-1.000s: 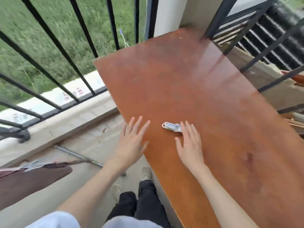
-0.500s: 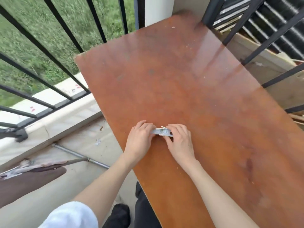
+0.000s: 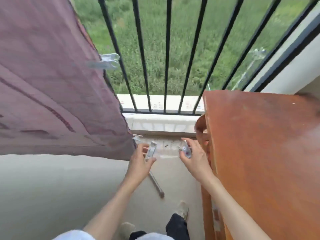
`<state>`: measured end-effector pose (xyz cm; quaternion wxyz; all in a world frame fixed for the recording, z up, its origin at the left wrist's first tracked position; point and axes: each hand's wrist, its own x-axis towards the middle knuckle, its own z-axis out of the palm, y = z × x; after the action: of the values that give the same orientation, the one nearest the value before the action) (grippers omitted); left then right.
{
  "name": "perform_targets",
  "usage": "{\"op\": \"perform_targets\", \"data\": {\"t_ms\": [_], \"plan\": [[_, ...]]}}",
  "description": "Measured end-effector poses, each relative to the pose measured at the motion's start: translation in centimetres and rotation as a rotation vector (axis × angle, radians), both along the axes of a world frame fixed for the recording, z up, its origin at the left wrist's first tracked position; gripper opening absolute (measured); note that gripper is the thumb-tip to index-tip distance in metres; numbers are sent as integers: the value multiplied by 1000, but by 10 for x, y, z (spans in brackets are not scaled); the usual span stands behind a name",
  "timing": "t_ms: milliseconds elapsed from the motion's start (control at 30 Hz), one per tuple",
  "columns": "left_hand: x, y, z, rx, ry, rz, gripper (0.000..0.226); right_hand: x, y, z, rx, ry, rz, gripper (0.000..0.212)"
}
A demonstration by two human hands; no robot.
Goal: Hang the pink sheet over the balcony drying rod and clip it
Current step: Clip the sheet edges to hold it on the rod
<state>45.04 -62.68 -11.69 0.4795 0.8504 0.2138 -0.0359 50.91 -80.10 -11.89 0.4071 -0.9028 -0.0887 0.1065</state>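
The pink sheet [image 3: 52, 80] hangs down the left side of the head view, its lower edge above the floor; the drying rod is hidden. A clear clip [image 3: 105, 62] is fastened on the sheet's right edge, high up. My left hand [image 3: 141, 161] grips a clear plastic clip [image 3: 151, 151] just right of the sheet's lower corner. My right hand [image 3: 194, 157] grips a second clear clip [image 3: 186, 151] beside the wooden board's edge.
An orange-brown wooden board [image 3: 263, 153] fills the right side. Black railing bars [image 3: 166, 58] stand ahead over a white ledge [image 3: 161, 122], with grass beyond. A metal pipe [image 3: 156, 185] lies on the concrete floor by my feet [image 3: 182, 210].
Both hands picked the clips off the board and separated them, one per hand. My view swung left from the board to the railing and the hanging sheet.
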Motion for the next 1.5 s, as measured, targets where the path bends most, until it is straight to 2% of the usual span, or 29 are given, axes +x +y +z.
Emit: {"op": "perform_targets", "data": {"t_ms": [100,167,367,400,467,600,767,900,967,1067,1200,1300,1433,1500], "plan": [[-45,72,26,-129,-20,173,60,-22,84,18,25,39,162,27],[-84,134,43,-155,-40,280,61,-47,158,32,65,116,316,16],[-206,306,86,-200,-165,748,42,-135,372,84,223,310,723,22],[-224,329,93,-196,-208,832,35,-150,403,93,259,361,757,14],[-253,370,110,-199,-322,960,20,-174,460,106,307,413,850,16],[-301,439,129,-237,-478,1110,7,-216,564,126,285,475,1054,16],[-345,547,133,-238,-526,1238,5,-254,692,133,278,508,1179,15],[-370,654,135,-189,-471,1236,7,-271,811,144,293,437,1251,6],[-392,708,136,-42,-393,1260,22,-281,875,157,324,369,1288,13],[-444,773,141,277,-175,1278,48,-303,963,172,350,267,1328,18],[-520,854,140,536,-21,1326,57,-351,1066,166,345,210,1401,10],[-571,917,123,597,47,1349,60,-394,1142,148,319,190,1424,11],[-639,1011,91,642,175,1254,79,-456,1243,127,273,121,1426,10],[-672,1062,88,627,183,1220,76,-486,1295,125,261,125,1379,12]]}}
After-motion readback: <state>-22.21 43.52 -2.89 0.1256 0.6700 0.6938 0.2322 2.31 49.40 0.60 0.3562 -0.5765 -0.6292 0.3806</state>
